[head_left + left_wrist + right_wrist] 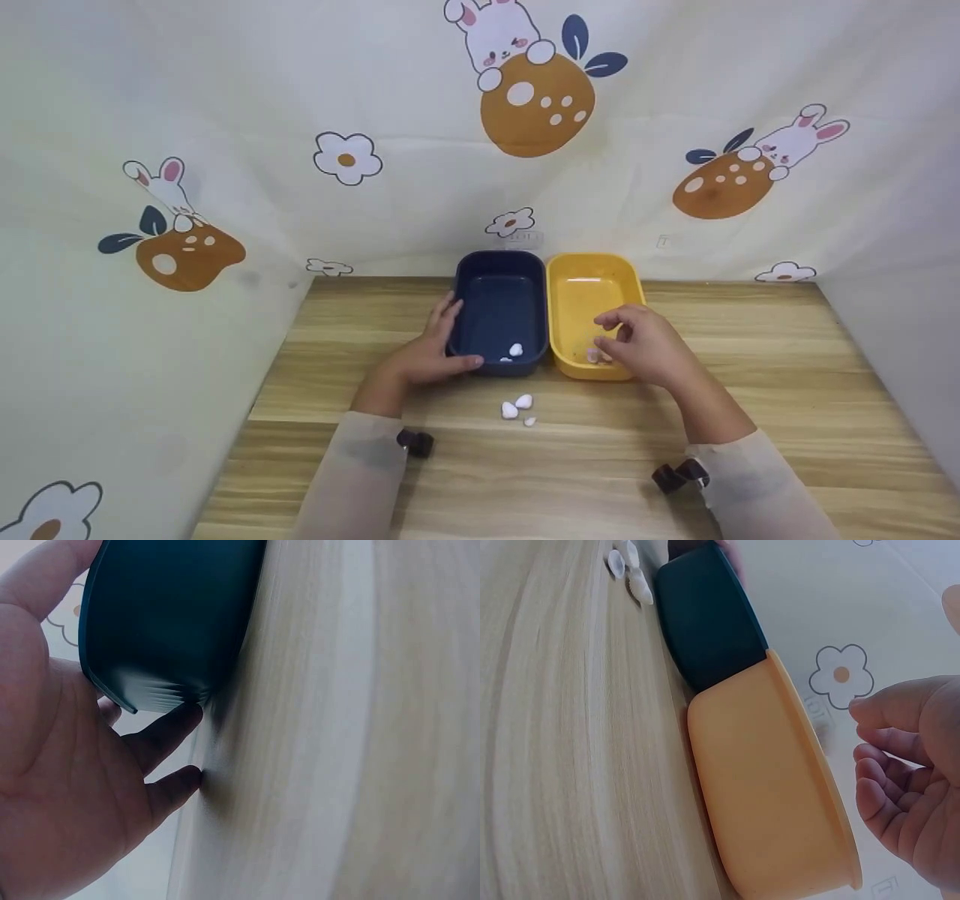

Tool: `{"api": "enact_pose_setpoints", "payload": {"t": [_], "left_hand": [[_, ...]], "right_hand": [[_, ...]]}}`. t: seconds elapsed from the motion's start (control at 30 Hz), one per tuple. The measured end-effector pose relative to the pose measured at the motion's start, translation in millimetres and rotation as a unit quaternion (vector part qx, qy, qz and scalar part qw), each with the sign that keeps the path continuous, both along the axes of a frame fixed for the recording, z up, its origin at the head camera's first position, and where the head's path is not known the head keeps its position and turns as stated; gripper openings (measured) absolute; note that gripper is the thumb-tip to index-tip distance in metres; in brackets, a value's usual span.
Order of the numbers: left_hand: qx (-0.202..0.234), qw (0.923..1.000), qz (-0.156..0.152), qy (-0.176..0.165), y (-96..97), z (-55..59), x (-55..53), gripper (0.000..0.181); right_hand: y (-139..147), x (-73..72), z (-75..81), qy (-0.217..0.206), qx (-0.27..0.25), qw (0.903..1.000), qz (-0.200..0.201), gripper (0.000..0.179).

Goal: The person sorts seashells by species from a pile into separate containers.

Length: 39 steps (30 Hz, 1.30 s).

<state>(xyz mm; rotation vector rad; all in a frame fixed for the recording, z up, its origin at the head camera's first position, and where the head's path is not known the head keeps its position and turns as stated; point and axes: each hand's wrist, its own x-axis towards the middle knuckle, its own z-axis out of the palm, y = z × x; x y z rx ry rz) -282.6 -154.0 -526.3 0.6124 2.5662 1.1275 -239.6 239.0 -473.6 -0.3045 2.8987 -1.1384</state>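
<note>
My left hand rests against the left front corner of a navy blue bin, its thumb along the front rim and its fingers along the left side. In the left wrist view those fingers are spread at the bin's outer wall, close to the table. Over the right front of the yellow bin hovers my right hand, thumb and forefinger apart with nothing visible between them. Beneath it, small pale pieces lie in the yellow bin, partly hidden. White shells lie at the navy bin's front end.
Three small white shells lie on the wooden table in front of the bins, between the forearms. Both bins stand side by side near the back edge, before a patterned cloth. Cloth also hangs at both sides.
</note>
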Motion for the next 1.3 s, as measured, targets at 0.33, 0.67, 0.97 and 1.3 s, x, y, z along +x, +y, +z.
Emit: {"api": "enact_pose_setpoints", "payload": {"t": [0.33, 0.67, 0.97, 1.3], "left_hand": [[0.005, 1.0000, -0.002, -0.005, 1.1, 2.2, 2.1, 0.120], [-0.004, 0.9999, 0.004, -0.011, 0.4, 0.5, 0.2, 0.121], [0.002, 1.0000, -0.002, -0.006, 0.9, 1.3, 0.7, 0.120], [-0.001, 0.9999, 0.008, -0.015, 1.4, 0.7, 2.2, 0.122]], "right_hand": [[-6, 5.7, 0.2, 0.010, -0.010, 0.9998, 0.012, 0.023], [-39, 23.1, -4.3, 0.015, -0.026, 0.9966, 0.077, 0.024], [-63, 41.0, -13.9, 0.009, -0.032, 0.9867, 0.159, 0.023], [-73, 46.9, -22.4, 0.008, -0.025, 0.9819, 0.188, 0.024]]}}
